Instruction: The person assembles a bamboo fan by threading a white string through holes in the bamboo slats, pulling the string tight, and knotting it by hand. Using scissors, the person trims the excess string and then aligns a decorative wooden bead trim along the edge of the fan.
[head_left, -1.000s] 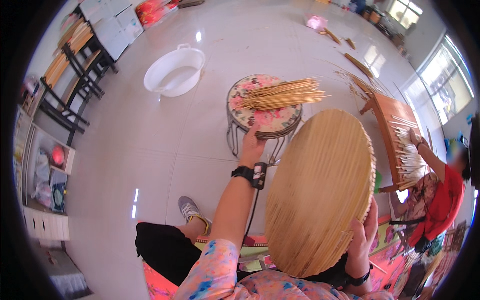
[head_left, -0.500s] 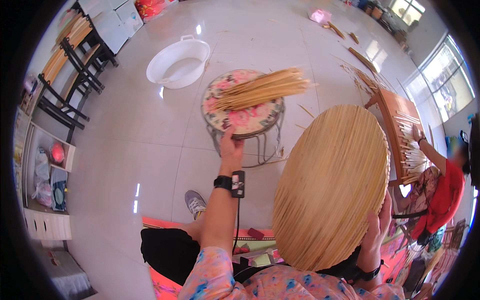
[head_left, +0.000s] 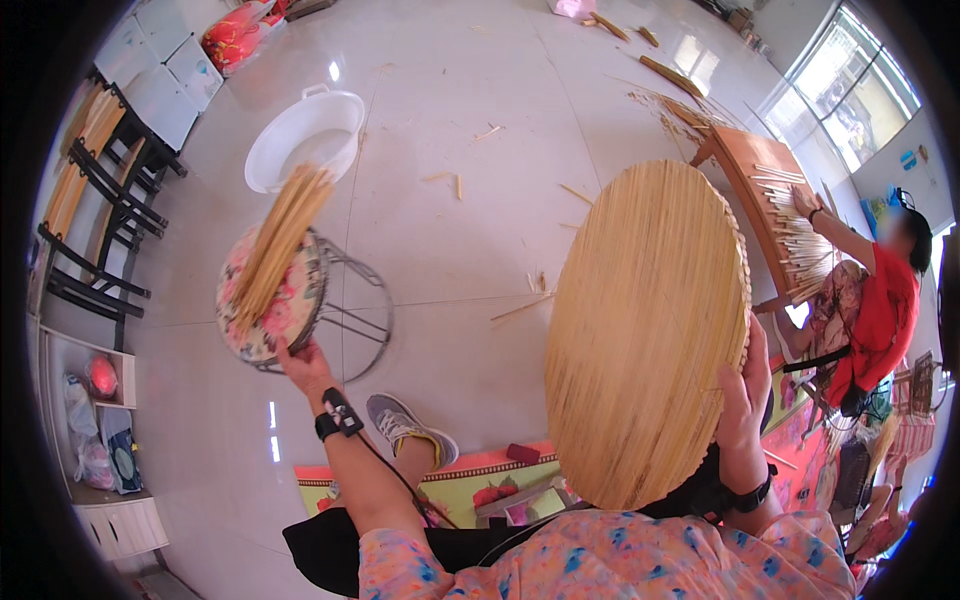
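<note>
My left hand (head_left: 308, 368) grips the near rim of a round stool (head_left: 295, 305) with a floral seat and grey metal legs. The stool leans over to the left, its legs showing on the right. Across its seat lies a bundle of straw-coloured stalks (head_left: 275, 245), which juts past the far edge. At the right, my right hand (head_left: 745, 395) holds a large oval panel of stalks laid side by side (head_left: 645, 335) by its right edge. The thumb lies on the panel's face; the other fingers are partly hidden behind it.
A white plastic tub (head_left: 305, 140) stands beyond the stool. Loose stalks (head_left: 525, 308) litter the floor. At the right, a person in red (head_left: 880, 310) reaches over a wooden table (head_left: 750, 180) strewn with pale strips. Black-framed chairs (head_left: 110, 190) line the left side.
My left hand has moved left, taking the stool with it and tipping it over. The stalk bundle has turned with the seat. The oval panel stays in my right hand, a little more upright.
</note>
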